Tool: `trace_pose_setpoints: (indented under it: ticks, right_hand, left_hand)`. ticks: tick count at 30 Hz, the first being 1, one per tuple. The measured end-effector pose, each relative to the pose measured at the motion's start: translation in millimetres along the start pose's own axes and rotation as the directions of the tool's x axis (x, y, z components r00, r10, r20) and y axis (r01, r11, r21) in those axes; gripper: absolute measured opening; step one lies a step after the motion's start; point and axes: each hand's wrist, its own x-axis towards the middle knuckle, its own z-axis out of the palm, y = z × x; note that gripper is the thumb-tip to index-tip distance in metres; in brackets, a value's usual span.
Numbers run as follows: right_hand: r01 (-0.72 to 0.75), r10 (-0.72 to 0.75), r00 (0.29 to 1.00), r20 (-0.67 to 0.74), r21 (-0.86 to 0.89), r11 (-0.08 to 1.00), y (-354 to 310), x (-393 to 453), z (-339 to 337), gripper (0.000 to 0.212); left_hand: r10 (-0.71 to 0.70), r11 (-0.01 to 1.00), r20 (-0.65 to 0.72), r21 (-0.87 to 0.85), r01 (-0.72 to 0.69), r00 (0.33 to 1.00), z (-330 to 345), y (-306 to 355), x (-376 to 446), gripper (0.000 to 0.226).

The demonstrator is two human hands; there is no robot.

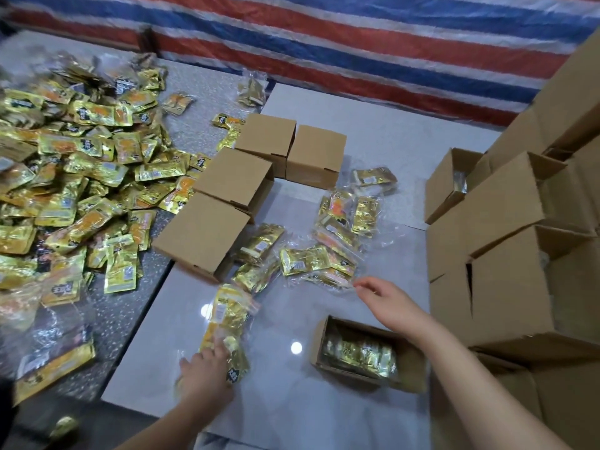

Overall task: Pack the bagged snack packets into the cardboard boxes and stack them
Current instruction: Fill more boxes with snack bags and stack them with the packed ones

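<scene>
Both forearms bare, no sleeves visible; left hand [204,373], right hand [386,303] ungloved.

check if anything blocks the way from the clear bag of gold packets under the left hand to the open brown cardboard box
Nothing visible: only bare grey tabletop lies between the clear bag of gold packets under the left hand and the open brown cardboard box.
</scene>
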Motion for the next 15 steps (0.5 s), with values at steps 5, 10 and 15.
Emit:
trace_pose_setpoints:
  ticks: [5, 10, 15]
  right_hand:
    - [-0.010, 0.010, 1.000, -0.002, -0.007, 1.000, 2, -7, -3, 0.009]
    - [-0.016, 0.016, 1.000, -0.003, 0.056, 0.998, -8, -11, -3, 0.011]
    - [0.089, -0.082, 0.996, -0.037, 0.291, 0.952, -43, -26, -4, 0.016]
  left_hand:
    - [0.008, 0.998, -0.067, -0.056, -0.011, 0.998, 5, -11, -5, 0.100]
    - [-0.011, 0.832, -0.209, -0.544, -0.107, 0.978, -31, -13, -34, 0.088]
    - [-0.107, 0.471, -0.467, -0.801, -0.369, 0.877, -151, -5, -62, 0.057]
